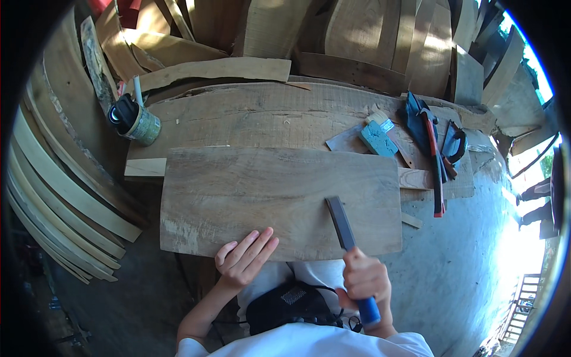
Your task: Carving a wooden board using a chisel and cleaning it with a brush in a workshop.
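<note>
Legible text: none. Surface markings, by clock position from the centre: at ten o'clock, the tin (146, 128) bears mottled greenish marks, too small to read; at two o'clock, the white item (387, 125) just beyond the blue block (377, 140) shows a bluish area, likewise unreadable; at six o'clock, the black bag (276, 312) carries a pale, speckled patch (293, 296), in which no letters or numbers can be made out.

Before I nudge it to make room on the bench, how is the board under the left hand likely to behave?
The board looks like solid wood, so probably stiff. Its near edge juts past the bench, so it may tip if pressed there.
</note>
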Demonstrator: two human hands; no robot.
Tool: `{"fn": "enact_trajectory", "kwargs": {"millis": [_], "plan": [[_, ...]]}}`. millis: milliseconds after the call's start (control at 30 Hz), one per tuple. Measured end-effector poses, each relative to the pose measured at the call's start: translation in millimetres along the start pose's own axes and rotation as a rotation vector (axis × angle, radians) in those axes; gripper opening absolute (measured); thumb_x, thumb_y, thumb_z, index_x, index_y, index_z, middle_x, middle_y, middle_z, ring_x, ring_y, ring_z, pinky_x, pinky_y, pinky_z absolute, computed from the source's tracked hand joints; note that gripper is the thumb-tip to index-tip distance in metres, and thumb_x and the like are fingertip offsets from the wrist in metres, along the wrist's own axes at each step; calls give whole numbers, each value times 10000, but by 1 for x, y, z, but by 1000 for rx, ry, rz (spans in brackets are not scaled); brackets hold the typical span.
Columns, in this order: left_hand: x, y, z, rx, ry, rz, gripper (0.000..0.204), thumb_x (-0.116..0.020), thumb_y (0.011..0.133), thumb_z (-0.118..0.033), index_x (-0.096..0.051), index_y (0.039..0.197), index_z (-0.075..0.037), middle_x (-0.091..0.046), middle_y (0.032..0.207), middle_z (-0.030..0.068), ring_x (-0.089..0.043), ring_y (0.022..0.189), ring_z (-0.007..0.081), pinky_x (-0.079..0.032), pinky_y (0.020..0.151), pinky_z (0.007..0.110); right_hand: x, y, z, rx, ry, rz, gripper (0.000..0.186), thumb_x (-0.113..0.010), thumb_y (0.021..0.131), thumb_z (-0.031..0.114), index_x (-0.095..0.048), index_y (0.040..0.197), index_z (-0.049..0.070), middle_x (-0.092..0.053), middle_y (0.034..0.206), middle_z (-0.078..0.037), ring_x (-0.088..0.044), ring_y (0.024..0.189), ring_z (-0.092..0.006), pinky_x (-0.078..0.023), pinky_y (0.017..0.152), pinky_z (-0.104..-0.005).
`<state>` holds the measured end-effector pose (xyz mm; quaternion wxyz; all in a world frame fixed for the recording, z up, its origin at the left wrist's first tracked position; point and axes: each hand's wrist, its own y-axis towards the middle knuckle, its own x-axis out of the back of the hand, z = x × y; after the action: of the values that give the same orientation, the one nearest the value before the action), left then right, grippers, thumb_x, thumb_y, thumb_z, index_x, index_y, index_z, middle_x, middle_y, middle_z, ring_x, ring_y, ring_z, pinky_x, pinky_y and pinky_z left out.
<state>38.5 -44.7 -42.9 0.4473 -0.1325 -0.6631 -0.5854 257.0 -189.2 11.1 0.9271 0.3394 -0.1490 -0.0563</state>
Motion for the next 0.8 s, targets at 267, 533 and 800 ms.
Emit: {"fn": "enact_trajectory", "kwargs": {"millis": [267, 533, 800], "plan": [[-1, 0, 0, -1, -17, 0, 215, -568, 905, -224, -712, 1064, -235, -685, 1128, -83, -608, 1038, 42, -266, 957, 244, 1, -26, 36, -46, 133, -13, 329, -589, 622, -155, -399, 479, 73, -418, 522, -35, -431, 467, -196, -381, 608, -343], [2, 3, -1, 0, -2, -4, 250, -554, 894, -213, -704, 1092, -245, -675, 1153, -91, -604, 1034, 36, -267, 894, 235, -4, 20, -20, 39, 124, 17, 312, -579, 608, -154, -409, 484, 76, -401, 516, -27, -418, 473, -201, -376, 615, -363], [-4, -2, 0, 6, -30, -21, 256, -550, 896, -193, -704, 1093, -247, -672, 1155, -102, -603, 1033, 32, -273, 847, 235, -2, -16, 17, -20, 105, 11, 303, -588, 580, -133, -403, 463, 77, -380, 482, -26, -424, 455, -204, -381, 607, -342]]}}
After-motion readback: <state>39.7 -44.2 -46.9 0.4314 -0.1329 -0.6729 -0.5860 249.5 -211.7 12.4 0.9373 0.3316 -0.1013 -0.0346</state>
